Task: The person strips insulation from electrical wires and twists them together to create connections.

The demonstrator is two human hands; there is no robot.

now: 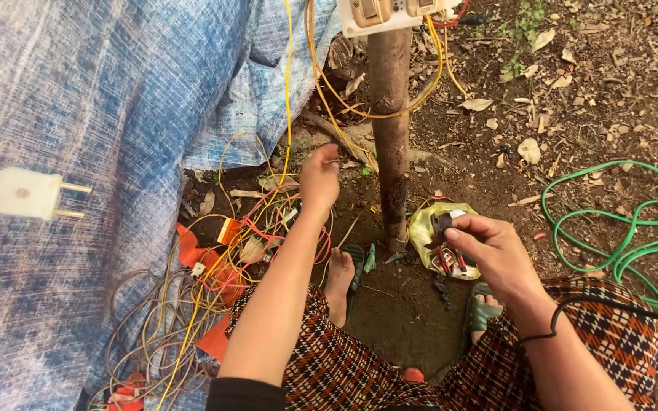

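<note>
My left hand (320, 176) reaches forward and pinches a thin yellow wire (289, 91) that runs up to a white switch board (390, 14) on a wooden post (390, 122). My right hand (489, 247) holds a small black tool with a metal part (442, 223), above a yellow plastic bag (425, 232) on the ground. A heap of tangled yellow, red and grey wires (215, 281) lies below my left arm.
A blue tarpaulin (93, 152) covers the left side. A white two-pin plug (20, 192) hangs in front of it. A green hose (618, 221) coils on the dirt at right. My feet in green sandals (481, 312) rest near the post. Dry leaves litter the soil.
</note>
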